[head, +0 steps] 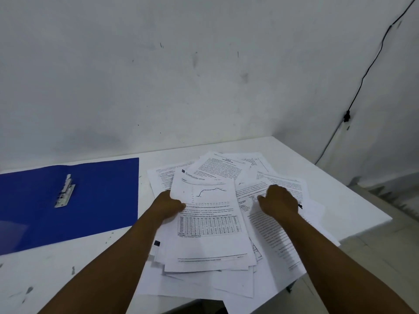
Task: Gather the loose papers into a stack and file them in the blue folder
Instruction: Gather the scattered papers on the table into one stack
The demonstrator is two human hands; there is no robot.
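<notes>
The white table (283, 152) carries the open blue folder (95, 200) at its left, flat with its metal clip (64, 192) exposed, and just beside it on the right a fanned heap of loose papers (226, 257), some overhanging the near edge. The top sheet (210, 223), with 1 graph and 1 table, lies long axis away from the person, and the left hand (169, 206) pinches its left edge, thumb on top. The right hand (280, 200) presses flat and unclenched on sheets fanned rightward; squaring likely means drawing those leftward, and the left hand is nearer the folder.
</notes>
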